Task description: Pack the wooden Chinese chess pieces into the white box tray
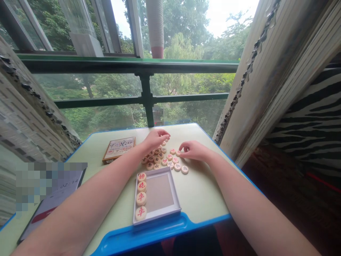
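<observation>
Round wooden Chinese chess pieces [157, 160] with red or dark characters lie in a loose cluster mid-table. My left hand [156, 139] is over the far edge of the cluster, fingers bent and drawn together; what they grip is hard to make out. On the right side, my right hand [195, 150] has thumb and forefinger closed on a Chinese chess piece [178, 153] lying at the cluster's edge. Nearer me sits a shallow white box tray [174, 192]. Down its left side runs a column of several red-marked pieces [141, 196], faces up.
A Chinese chess box lid [119, 149] with a printed picture lies at the back left. A tablet-like screen [57, 199], partly blurred, rests at left beside my forearm. The pale table [202, 199] has a blue rim; windows and a green railing [186, 65] stand behind, curtains [255, 71] alongside.
</observation>
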The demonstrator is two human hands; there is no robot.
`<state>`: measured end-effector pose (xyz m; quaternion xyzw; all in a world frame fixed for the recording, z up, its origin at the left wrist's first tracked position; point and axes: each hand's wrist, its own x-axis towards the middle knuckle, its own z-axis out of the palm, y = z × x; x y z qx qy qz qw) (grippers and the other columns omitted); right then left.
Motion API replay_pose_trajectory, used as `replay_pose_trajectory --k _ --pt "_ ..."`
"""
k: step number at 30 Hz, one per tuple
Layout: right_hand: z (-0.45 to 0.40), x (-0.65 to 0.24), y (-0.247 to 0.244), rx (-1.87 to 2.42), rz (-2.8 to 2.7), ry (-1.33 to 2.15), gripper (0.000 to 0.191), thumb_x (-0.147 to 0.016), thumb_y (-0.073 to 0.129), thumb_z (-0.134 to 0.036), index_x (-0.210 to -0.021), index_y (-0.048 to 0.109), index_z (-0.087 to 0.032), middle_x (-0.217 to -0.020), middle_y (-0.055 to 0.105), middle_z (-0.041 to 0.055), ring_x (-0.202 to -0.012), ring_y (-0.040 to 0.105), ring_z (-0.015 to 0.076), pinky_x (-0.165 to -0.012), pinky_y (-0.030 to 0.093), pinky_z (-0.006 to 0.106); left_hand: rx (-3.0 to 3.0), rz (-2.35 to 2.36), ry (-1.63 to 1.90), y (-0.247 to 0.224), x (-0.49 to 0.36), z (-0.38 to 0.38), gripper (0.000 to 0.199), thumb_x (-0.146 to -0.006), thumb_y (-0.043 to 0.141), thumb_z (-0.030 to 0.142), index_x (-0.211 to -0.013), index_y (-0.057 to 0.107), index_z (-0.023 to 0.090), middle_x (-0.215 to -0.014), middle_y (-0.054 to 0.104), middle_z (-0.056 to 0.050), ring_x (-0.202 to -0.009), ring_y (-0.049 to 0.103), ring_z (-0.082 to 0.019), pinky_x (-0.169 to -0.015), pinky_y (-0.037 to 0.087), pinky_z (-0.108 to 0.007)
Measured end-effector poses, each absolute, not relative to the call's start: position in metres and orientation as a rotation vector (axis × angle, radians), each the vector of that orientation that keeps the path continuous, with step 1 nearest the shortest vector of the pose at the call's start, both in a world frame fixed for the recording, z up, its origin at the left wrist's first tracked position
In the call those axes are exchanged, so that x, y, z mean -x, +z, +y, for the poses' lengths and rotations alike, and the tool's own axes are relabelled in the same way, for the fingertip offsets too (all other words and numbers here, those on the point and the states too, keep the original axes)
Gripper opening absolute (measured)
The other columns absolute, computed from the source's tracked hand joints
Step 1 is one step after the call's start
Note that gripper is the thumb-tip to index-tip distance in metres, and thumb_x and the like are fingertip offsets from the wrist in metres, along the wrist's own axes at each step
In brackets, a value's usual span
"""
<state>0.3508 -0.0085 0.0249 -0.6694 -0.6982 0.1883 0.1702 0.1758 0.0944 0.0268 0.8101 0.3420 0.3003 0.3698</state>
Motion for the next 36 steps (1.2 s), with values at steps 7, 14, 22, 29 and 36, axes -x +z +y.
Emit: replay_pose_trajectory --k 7,14,22,29,36 --pt "-0.007 -0.35 0.026 1.789 -1.883 0.349 0.03 -0.072 0.057 -0.044 -0.083 0.067 -0.017 -0.067 0.057 -0.0002 -0.057 0.046 0.0096 -0.054 0.032 0.022 -2.165 0.769 0.618 0.029 -0.173 0.093 0.029 -0.065 0.066 0.035 -0.084 0.069 0.013 -0.082 0.069 -0.007 -0.067 0.058 -0.014 -0.058 0.045 -0.024" --pt "-0.006 -0.351 0.025 1.668 -1.787 0.279 0.031 -0.071 0.059 -0.044 -0.079 0.067 -0.016 -0.057 0.049 -0.0024 -0.053 0.041 0.0083 -0.052 0.029 0.023 -2.236 0.591 0.506 0.019 -0.178 0.089 0.038 -0.069 0.064 0.035 -0.101 0.067 0.015 -0.087 0.07 -0.007 -0.071 0.062 -0.016 -0.062 0.047 -0.025" --pt "-0.008 -0.35 0.03 1.502 -1.657 0.442 0.027 -0.067 0.061 -0.034 -0.084 0.066 -0.014 -0.054 0.042 -0.0049 -0.052 0.036 0.0079 -0.051 0.03 0.023 -2.151 0.588 0.744 0.025 -0.185 0.083 0.038 -0.07 0.065 0.036 -0.099 0.067 0.012 -0.083 0.07 -0.009 -0.06 0.059 -0.013 -0.052 0.045 -0.024" --pt "-0.007 -0.35 0.031 1.476 -1.601 0.476 0.031 -0.068 0.061 -0.04 -0.085 0.066 -0.014 -0.055 0.041 -0.0047 -0.052 0.036 0.008 -0.049 0.027 0.023 -2.151 0.594 0.796 0.029 -0.184 0.081 0.034 -0.069 0.066 0.036 -0.093 0.069 0.012 -0.083 0.07 -0.008 -0.061 0.058 -0.012 -0.056 0.046 -0.024" --pt "-0.007 -0.35 0.032 1.448 -1.567 0.524 0.037 -0.067 0.063 -0.045 -0.086 0.067 -0.013 -0.053 0.038 -0.0053 -0.051 0.033 0.008 -0.048 0.025 0.023 -2.109 0.592 0.804 0.031 -0.184 0.08 0.031 -0.069 0.066 0.032 -0.092 0.07 0.012 -0.082 0.07 -0.008 -0.066 0.06 -0.013 -0.059 0.046 -0.024"
